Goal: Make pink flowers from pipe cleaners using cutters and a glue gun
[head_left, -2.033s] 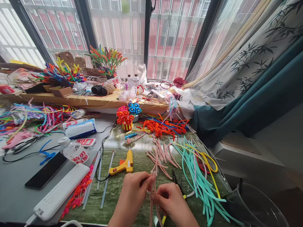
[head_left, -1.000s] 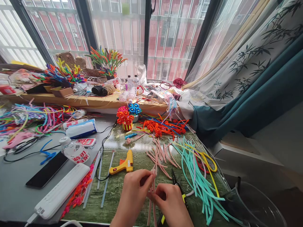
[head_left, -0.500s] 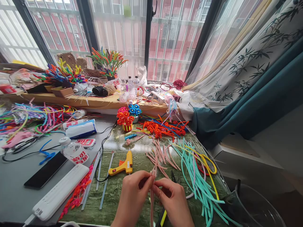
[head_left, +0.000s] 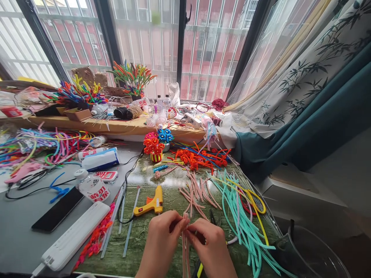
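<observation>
Pale pink pipe cleaners (head_left: 186,255) hang down between my two hands, with their folded tops showing just above the fingertips. My left hand (head_left: 166,231) pinches them near the top. Thumb and forefinger of my right hand (head_left: 207,235) are closed on the same strands, slightly lower. Both hands are close together over the green tabletop (head_left: 156,239). More pink pipe cleaners (head_left: 198,189) lie loose beyond them. A yellow glue gun (head_left: 153,202) rests to the left, and pliers (head_left: 199,268) are partly hidden under my right hand.
Turquoise pipe cleaners (head_left: 243,220) spread at the right, near a clear bin (head_left: 313,251). Clear glue sticks (head_left: 130,224), a white power strip (head_left: 77,235), a black phone (head_left: 58,208) and a bottle (head_left: 92,185) lie left. Red-orange pieces (head_left: 197,156) and flower pots (head_left: 156,155) stand behind.
My hands have shifted slightly lower. The hanging pink strands now appear more spread apart below the fingers, and the view has moved a little.
</observation>
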`<state>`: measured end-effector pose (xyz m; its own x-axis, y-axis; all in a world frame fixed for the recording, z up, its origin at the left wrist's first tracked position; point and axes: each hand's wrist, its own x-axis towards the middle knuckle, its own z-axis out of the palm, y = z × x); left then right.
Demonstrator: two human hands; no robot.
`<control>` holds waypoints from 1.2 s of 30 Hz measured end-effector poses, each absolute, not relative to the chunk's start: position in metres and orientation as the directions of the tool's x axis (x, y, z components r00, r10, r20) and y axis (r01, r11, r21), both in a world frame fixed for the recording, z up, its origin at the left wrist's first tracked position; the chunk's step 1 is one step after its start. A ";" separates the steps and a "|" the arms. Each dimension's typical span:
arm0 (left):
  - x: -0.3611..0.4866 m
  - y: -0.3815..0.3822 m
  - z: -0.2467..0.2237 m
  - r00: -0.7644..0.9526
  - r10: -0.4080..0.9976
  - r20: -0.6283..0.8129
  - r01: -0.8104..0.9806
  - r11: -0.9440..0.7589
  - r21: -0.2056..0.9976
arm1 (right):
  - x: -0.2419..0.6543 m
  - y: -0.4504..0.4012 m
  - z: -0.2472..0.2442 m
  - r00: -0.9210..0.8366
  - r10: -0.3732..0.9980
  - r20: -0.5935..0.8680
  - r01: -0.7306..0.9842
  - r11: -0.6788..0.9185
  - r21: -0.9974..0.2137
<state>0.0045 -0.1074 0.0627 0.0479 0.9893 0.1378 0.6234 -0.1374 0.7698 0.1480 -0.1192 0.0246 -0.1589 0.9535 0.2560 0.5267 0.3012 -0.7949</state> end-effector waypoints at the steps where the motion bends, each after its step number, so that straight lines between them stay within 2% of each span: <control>1: 0.004 -0.108 0.062 0.050 0.988 0.149 0.636 -0.147 0.758 | 0.147 -0.119 0.025 -0.154 0.954 0.257 0.532 0.300 -0.792; 6: 0.001 -0.108 0.056 0.075 0.980 0.186 0.677 -0.187 0.712 | 0.140 -0.120 0.028 -0.127 0.954 0.272 0.541 0.296 -0.787; 17: 0.008 -0.107 0.060 0.068 0.992 0.106 0.741 -0.121 0.660 | 0.144 -0.118 0.029 -0.138 0.964 0.227 0.569 0.265 -0.778; 27: 0.007 -0.110 0.049 0.098 0.976 0.196 0.694 -0.208 0.690 | 0.145 -0.120 0.028 -0.162 0.959 0.231 0.581 0.282 -0.763; 36: 0.007 -0.108 0.056 0.047 0.988 0.145 0.700 -0.137 0.701 | 0.141 -0.120 0.027 -0.154 0.972 0.177 0.539 0.233 -0.809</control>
<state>0.0069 -0.1080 0.0557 0.0473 0.9883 0.1453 0.7004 -0.1366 0.7006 0.1408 -0.1205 0.0273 -0.1538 0.9721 0.1772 0.5393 0.2328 -0.8093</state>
